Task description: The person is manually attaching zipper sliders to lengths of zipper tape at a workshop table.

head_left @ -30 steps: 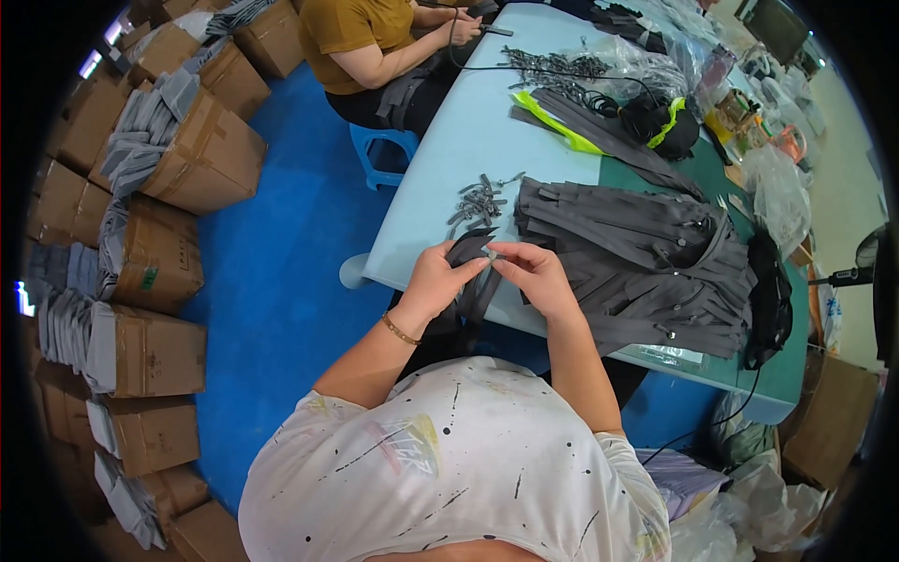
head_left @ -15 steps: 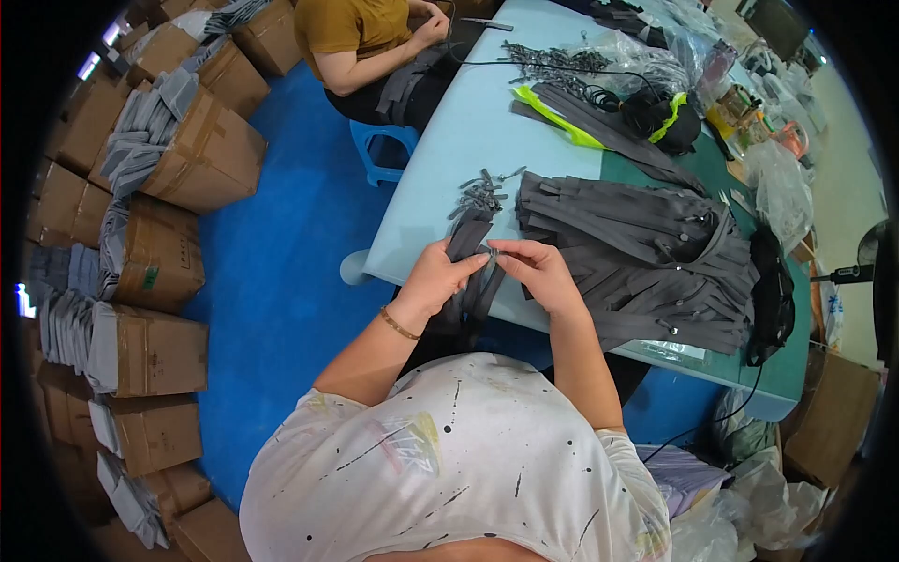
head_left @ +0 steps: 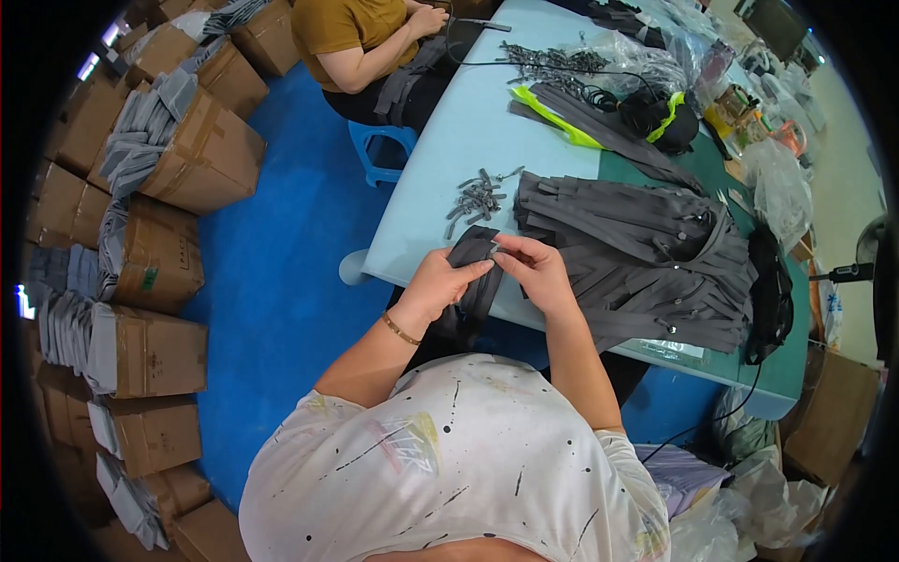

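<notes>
Over the near edge of the table, my left hand point(head_left: 434, 287) grips a dark grey zipper strip point(head_left: 474, 245); one end loops up above the fingers and the rest hangs below. My right hand point(head_left: 537, 275) is closed in a pinch at the strip's end, touching the left thumb. A tiny shiny piece between the fingertips looks like a zipper slider, mostly hidden. Just beyond my hands lies a small heap of zipper sliders point(head_left: 478, 195) with dark pulls. To the right, a thick pile of dark grey zippers point(head_left: 623, 225) is spread out, several with sliders showing.
A person point(head_left: 356, 42) sits on a blue stool point(head_left: 382, 155) at the table's far left side. More sliders point(head_left: 552, 60), a cable and a black-and-lime bundle point(head_left: 665, 122) lie farther back. Cardboard boxes point(head_left: 159, 347) with grey folded pieces line the left; plastic bags point(head_left: 763, 496) lie lower right.
The strip's upper end has bent over into a loop and dropped lower, uncovering more of the slider heap. Both hands stay nearly in place. The seated person's hands have shifted slightly.
</notes>
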{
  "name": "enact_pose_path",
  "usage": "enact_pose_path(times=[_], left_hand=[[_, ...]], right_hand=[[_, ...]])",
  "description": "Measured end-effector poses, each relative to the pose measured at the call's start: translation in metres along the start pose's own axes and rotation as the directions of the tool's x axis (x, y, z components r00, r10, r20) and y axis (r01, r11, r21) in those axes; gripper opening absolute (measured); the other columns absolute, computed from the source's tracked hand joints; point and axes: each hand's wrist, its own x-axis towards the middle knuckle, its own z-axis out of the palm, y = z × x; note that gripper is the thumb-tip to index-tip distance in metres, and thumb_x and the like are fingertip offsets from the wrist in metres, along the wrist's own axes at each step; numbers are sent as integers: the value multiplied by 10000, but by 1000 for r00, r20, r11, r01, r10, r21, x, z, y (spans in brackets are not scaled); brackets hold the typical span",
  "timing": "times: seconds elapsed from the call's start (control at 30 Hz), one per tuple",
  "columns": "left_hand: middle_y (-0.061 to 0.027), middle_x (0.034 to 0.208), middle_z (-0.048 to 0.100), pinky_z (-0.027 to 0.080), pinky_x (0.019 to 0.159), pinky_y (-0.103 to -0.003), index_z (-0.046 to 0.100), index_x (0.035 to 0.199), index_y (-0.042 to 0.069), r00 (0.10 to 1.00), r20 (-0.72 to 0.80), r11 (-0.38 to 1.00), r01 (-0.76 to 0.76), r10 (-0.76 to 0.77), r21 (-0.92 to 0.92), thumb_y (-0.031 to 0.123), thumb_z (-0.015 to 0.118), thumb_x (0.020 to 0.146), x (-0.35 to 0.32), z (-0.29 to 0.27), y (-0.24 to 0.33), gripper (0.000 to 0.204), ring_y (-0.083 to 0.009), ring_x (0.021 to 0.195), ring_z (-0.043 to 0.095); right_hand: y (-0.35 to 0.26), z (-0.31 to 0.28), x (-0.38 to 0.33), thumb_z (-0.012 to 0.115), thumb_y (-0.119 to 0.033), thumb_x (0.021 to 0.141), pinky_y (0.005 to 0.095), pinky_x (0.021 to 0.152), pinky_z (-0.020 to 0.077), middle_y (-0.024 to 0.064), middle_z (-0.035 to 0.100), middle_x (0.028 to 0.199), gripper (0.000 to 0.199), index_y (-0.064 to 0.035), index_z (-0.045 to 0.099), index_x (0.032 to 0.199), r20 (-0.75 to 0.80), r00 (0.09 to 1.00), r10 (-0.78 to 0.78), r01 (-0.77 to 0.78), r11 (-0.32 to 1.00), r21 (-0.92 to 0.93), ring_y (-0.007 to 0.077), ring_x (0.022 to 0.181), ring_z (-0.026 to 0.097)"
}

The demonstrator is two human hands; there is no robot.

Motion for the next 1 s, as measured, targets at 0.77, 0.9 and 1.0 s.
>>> enact_pose_path(times=[0.77, 0.9, 1.0], left_hand=[[30, 648, 543, 292, 426, -186, 617, 902, -14, 998, -34, 998, -62, 61, -20, 131, 684, 788, -1, 5, -3, 196, -22, 498, 410], [26, 698, 566, 305, 449, -173, 623, 930, -17, 996, -31, 997, -80, 79, -12, 118, 673, 797, -1, 3, -6, 196, -15, 539, 428], [40, 666, 549, 292, 437, -180, 633, 920, -3, 992, -100, 996, -85, 81, -36, 130, 677, 798, -1, 3, -10, 186, -15, 514, 404]], right_hand=[[5, 1, 5, 656, -30, 806, 173, 645, 418, -10, 610, 821, 139, 3, 637, 940, -24, 1000, 17, -18, 1000, -3, 36, 739, 528], [8, 0, 5, 651, -32, 809, 176, 641, 420, -23, 594, 805, 112, -9, 638, 918, -12, 999, -33, 32, 996, -78, 32, 722, 521], [2, 1, 2, 661, -44, 799, 177, 626, 414, -25, 584, 791, 98, -17, 638, 890, 4, 1000, -18, 18, 985, -174, 33, 694, 509]])
